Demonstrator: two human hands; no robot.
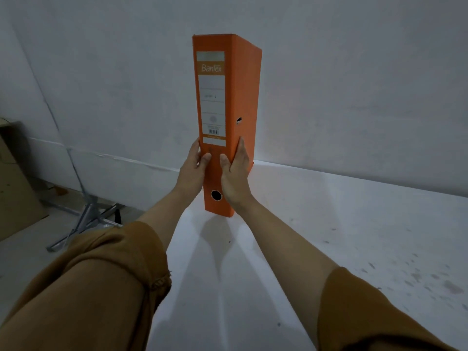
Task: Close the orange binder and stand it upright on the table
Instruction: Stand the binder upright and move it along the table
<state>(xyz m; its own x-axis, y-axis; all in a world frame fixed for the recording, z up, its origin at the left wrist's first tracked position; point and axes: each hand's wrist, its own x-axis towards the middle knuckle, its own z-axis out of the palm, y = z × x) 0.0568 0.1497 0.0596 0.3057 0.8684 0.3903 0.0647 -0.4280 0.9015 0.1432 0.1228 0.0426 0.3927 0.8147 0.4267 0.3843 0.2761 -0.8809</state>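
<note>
binder [222,117] upright, closed | btwn left hand [195,168] & right hand [235,173] | on table [329,236]

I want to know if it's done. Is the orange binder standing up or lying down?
Standing up. The orange binder is shut, spine facing the camera, bottom edge on the table, with both hands gripping its sides.

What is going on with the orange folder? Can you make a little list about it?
thing: orange binder
state: closed, spine facing the camera
pose: upright, bottom edge on or just above the white table; contact cannot be told
left hand: gripping the binder's left side, thumb on the spine
right hand: gripping the binder's right side, thumb on the spine
behind: white wall
on the floor, left: metal stand, cardboard
</note>
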